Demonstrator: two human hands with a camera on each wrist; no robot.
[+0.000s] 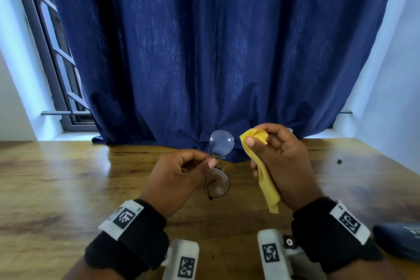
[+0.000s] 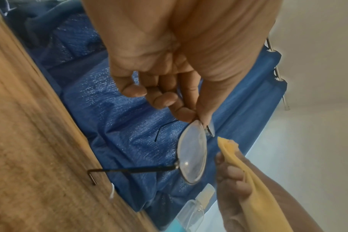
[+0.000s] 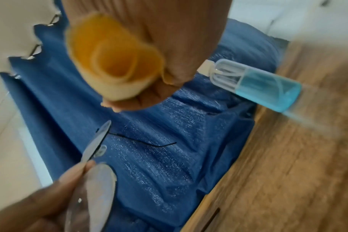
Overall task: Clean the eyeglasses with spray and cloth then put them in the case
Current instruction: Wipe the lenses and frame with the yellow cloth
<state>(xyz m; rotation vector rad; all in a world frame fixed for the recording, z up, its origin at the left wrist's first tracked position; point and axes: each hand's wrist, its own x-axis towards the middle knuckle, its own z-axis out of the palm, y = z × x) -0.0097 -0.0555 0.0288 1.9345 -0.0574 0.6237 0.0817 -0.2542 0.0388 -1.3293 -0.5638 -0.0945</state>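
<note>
Navy curtain (image 1: pixel 216 52) hangs across the back, its hem bunched on the far edge of the wooden table (image 1: pixel 68 188); barred window (image 1: pixel 52 52) shows at the curtain's left side, pale walls either side. Dark blue eyeglass case (image 1: pixel 397 243) lies at the table's near right edge, partly out of frame, just beside the right wrist strap. Clear spray bottle (image 3: pixel 256 85), part full of blue liquid, stands near the far edge by the curtain hem; in the head view it is almost wholly hidden behind the right hand. Left hand (image 1: pixel 179 179) held above mid-table, thumb and forefinger pinching the thin-rimmed round eyeglasses (image 1: pixel 219 166) at the bridge, other fingers curled; one lens points up toward the curtain, the other hangs below, temples unfolded and clear of the table. Right hand (image 1: pixel 279 161) just beside, fingers closed round a yellow cleaning cloth (image 1: pixel 263 166): a bunched end held between thumb and fingertips near the upper lens but not touching it, the rest trailing down along the palm. Small dark speck (image 1: pixel 339 161) sits toward the table's right edge, too small to identify.
</note>
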